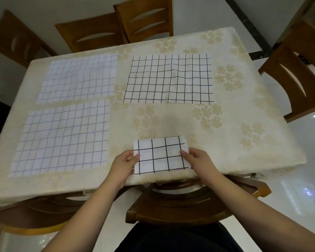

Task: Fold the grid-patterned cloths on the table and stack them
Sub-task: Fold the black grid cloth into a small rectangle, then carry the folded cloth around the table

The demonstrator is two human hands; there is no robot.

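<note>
At the near edge of the table (262, 142), right in front of you, sits the folded cloth (161, 155), white with a bold black grid, a small rectangle lying flat on the cream flowered tablecloth (171, 120). Your left hand (125, 163) pinches its left edge, thumb on top, fingers tucked under the fabric. Your right hand (195, 158) pinches the right edge the same way, thumb pressed on the top layer.

Three more cloths lie spread open and flat, none touching another. Black-grid cloth (169, 79): far side, right of centre, a crease running down its middle. Pale far cloth (78, 79): far left, faint grey-blue lines, slightly rippled. Pale near cloth (62, 137): near left, just below the far one, a narrow strip of tablecloth between them. The folded cloth is well apart from all three.

Wooden chairs stand around the table: two at the far side (135, 20), one at the right (296, 70), one tucked beneath the near edge (189, 202) under your forearms.
</note>
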